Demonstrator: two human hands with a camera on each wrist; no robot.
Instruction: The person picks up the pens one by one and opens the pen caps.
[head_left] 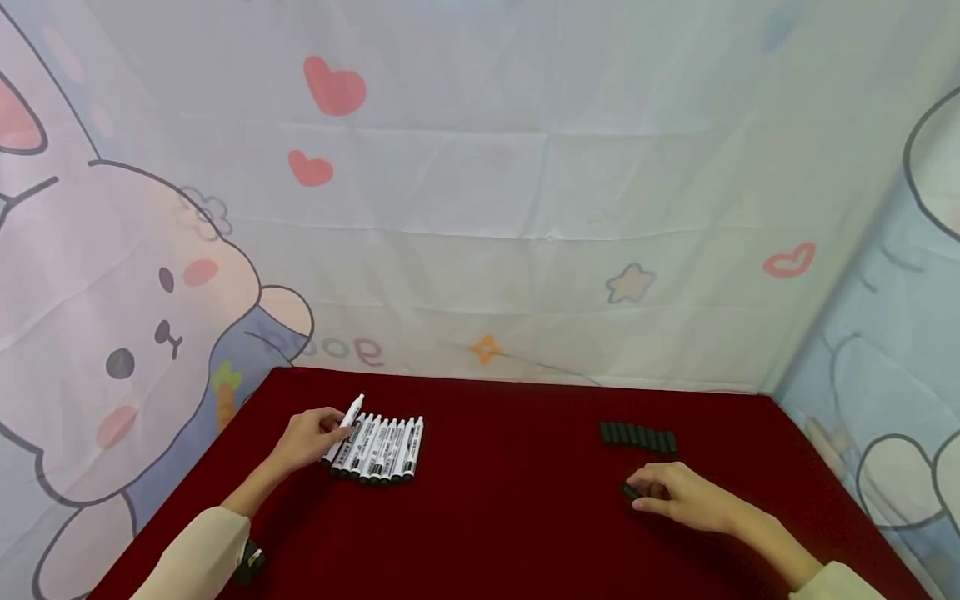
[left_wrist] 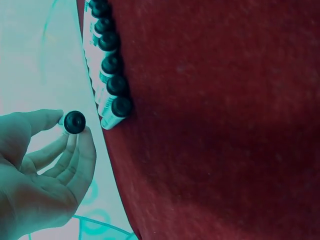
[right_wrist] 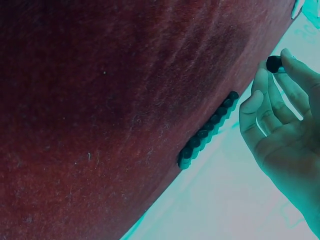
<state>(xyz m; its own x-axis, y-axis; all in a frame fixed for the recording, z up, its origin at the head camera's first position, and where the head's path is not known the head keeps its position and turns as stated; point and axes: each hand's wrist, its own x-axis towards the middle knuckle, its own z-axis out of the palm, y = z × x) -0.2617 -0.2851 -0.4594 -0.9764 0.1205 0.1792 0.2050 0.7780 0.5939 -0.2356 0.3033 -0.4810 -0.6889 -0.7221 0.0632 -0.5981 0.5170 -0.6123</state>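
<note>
At the left of the table, my left hand (head_left: 307, 437) pinches a white marker (head_left: 352, 410) between thumb and fingers, its narrow tip pointing away and upward. The round black end of this marker (left_wrist: 75, 122) faces the camera in the left wrist view. Beside that hand lies a row of several white markers (head_left: 396, 450) with narrow white tips and black ends. On the right side, my right hand (head_left: 686, 496) pinches a short black marker cap (right_wrist: 274, 64) between thumb and fingertips. Just beyond it several black caps (head_left: 637, 437) lie side by side in a row.
A dark red cloth covers the table (head_left: 510, 500). A small black object (head_left: 250, 560) with a light mark sits by the left sleeve, partly hidden. Behind the table hangs a pale printed curtain (head_left: 480, 208), and another side of it stands at the right.
</note>
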